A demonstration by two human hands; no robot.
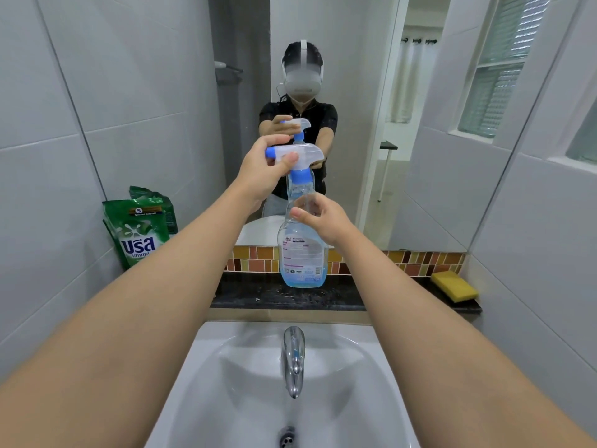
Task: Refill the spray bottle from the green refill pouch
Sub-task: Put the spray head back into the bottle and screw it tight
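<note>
spray bottle (303, 250) between both hands, seemingly upright

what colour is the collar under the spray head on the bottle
Blue: the screw collar on the clear plastic spray bottle matches its blue nozzle tip, seen best in the head view.

Both forearms are bare from the elbow down, with no sleeves, watch or rings to see. The left hand (261, 169) and the right hand (323, 218) wear no gloves, and the nails are short. In the mirror (355, 92) the person wears a black short-sleeved shirt (326, 121) and a white headset (302, 80) with a white strap over dark hair.
</note>
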